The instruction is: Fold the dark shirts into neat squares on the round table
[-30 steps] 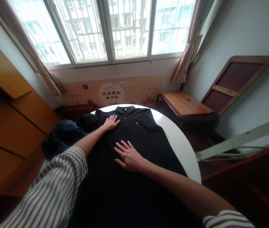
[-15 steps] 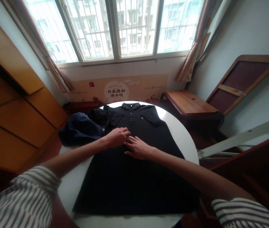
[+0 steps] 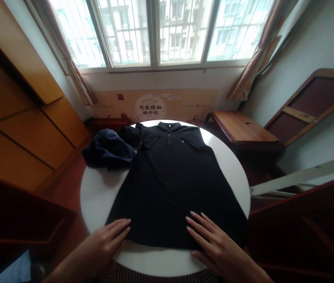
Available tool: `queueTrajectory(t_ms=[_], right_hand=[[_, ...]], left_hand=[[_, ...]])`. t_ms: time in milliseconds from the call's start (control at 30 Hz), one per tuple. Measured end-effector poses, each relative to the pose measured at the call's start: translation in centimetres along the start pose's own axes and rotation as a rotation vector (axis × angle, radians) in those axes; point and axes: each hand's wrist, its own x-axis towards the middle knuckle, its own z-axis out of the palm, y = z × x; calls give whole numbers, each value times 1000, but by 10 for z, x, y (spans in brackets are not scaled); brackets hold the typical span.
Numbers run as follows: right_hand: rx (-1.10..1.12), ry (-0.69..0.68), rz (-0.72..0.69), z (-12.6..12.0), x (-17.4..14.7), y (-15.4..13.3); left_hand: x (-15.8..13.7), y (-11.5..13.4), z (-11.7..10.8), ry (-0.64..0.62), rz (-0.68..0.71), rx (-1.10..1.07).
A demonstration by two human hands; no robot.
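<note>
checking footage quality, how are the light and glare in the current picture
Head view: the window is blown out by daylight; head view: glare whitens the far edge of the table; head view: the shirt is so dark that little detail shows lower down.

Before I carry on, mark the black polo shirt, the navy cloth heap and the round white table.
Black polo shirt (image 3: 174,181): head view, middle of its front.
Navy cloth heap (image 3: 109,149): head view, middle of its bunched folds.
Round white table (image 3: 98,198): head view, bare top.
</note>
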Motion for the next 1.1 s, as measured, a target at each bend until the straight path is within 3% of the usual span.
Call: queueTrajectory(t_ms=[167, 400, 600, 733, 933, 1100], right_hand=[[-53, 128, -30, 3, 6, -9], [-4, 93, 1, -4, -2, -7], [-55, 141, 0, 8, -8, -10], [-87, 107, -29, 3, -9, -13], [-105, 90, 74, -20, -15, -4], [-118, 229, 148, -25, -13, 1]], left_hand=[[9, -8, -16, -5, 51, -84], [14, -15, -37, 210, 57, -268], [11, -11, -17, 176, 73, -226], [11, -12, -2, 182, 66, -184], [13, -14, -5, 169, 78, -159], [17, -3, -1, 159, 43, -116]])
